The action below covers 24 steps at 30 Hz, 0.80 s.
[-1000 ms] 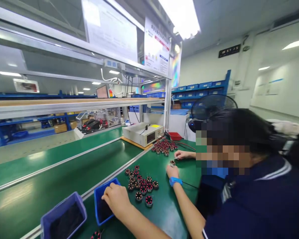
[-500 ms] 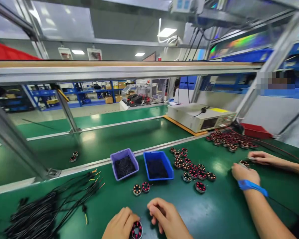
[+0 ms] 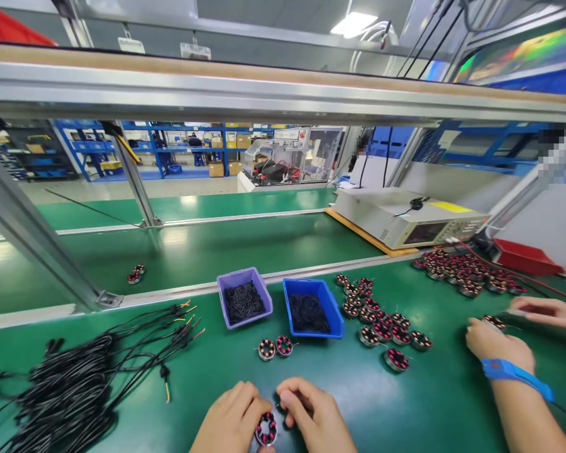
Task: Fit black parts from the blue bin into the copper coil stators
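Stator point(image 3: 266, 430) in hand: black, red coils. Beyond it purple bin point(image 3: 244, 297), blue bin point(image 3: 313, 307); green mat point(image 3: 217, 371); black cables point(image 3: 75, 390) left.

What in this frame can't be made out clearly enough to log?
Head view only:
- Wound stator between the left hand and right hand: fingers cover its rim, and both wrists are cut off by the bottom edge.
- Contents of the purple bin and blue bin: dark, too small to identify.
- Co-worker's hands: the part they hold is mostly covered.
- Tester display: too small to read.
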Each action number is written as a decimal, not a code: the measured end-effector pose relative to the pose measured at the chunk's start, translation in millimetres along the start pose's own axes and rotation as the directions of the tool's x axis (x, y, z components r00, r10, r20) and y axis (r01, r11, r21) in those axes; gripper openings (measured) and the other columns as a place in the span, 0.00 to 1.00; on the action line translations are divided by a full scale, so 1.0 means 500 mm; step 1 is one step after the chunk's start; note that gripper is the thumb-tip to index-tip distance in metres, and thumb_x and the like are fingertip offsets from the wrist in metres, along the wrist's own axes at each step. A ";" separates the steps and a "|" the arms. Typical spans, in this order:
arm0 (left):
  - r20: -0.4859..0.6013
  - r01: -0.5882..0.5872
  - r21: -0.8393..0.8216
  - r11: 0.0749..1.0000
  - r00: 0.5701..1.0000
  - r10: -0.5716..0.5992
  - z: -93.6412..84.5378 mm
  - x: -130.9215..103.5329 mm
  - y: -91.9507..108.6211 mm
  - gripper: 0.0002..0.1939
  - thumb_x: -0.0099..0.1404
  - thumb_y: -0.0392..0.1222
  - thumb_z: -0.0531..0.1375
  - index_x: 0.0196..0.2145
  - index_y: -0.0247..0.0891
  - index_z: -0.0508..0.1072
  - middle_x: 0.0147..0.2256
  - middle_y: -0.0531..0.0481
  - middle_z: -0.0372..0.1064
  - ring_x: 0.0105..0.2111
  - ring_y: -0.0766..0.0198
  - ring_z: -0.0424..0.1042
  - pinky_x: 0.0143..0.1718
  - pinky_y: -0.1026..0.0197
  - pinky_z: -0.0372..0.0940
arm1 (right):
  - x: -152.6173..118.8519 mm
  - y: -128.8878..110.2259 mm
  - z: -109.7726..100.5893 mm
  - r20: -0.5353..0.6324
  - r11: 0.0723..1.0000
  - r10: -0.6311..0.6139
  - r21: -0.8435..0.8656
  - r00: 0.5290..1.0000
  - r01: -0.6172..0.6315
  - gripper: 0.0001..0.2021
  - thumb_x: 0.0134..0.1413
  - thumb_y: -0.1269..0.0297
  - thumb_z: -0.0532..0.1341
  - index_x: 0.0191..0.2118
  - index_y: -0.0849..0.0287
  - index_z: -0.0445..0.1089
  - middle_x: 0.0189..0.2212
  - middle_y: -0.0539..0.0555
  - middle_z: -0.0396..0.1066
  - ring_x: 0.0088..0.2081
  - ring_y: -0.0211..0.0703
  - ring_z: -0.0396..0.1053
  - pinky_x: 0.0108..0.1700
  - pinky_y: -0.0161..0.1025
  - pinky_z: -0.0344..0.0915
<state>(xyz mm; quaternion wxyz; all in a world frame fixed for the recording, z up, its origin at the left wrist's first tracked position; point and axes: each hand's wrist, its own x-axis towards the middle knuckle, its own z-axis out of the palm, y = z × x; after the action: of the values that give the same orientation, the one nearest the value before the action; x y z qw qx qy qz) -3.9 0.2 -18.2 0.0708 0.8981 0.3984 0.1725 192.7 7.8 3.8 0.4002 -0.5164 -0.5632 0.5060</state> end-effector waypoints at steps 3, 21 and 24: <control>0.002 -0.019 0.011 1.000 1.000 0.019 -0.021 0.006 0.003 0.20 0.59 0.45 0.70 0.46 0.41 0.69 0.38 0.49 0.74 0.36 0.56 0.76 0.35 0.60 0.71 | -0.003 0.006 -0.001 0.000 1.000 -0.010 0.010 1.000 0.010 0.20 0.57 0.43 0.62 0.32 0.56 0.75 0.25 0.49 0.70 0.24 0.40 0.67 0.29 0.34 0.64; -0.059 -0.065 0.071 0.995 0.996 0.070 -0.024 0.003 0.004 0.22 0.56 0.46 0.72 0.44 0.38 0.68 0.36 0.48 0.74 0.33 0.57 0.77 0.32 0.60 0.73 | 0.002 0.015 -0.001 0.006 1.000 -0.009 0.017 1.000 0.009 0.20 0.58 0.44 0.60 0.33 0.58 0.74 0.25 0.49 0.70 0.24 0.40 0.67 0.30 0.34 0.63; -0.064 -0.065 0.065 0.996 0.996 0.069 -0.024 0.004 0.004 0.23 0.56 0.44 0.72 0.44 0.38 0.69 0.36 0.48 0.75 0.33 0.56 0.77 0.32 0.60 0.73 | -0.004 0.007 -0.002 0.004 1.000 -0.004 0.026 1.000 0.004 0.16 0.59 0.48 0.61 0.34 0.57 0.75 0.26 0.49 0.70 0.25 0.40 0.68 0.31 0.34 0.63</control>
<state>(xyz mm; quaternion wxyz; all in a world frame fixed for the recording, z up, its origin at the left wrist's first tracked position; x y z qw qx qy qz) -5.5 0.1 -6.0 0.0235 0.9066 0.3752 0.1918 194.5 5.7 0.8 0.4067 -0.5090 -0.5584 0.5136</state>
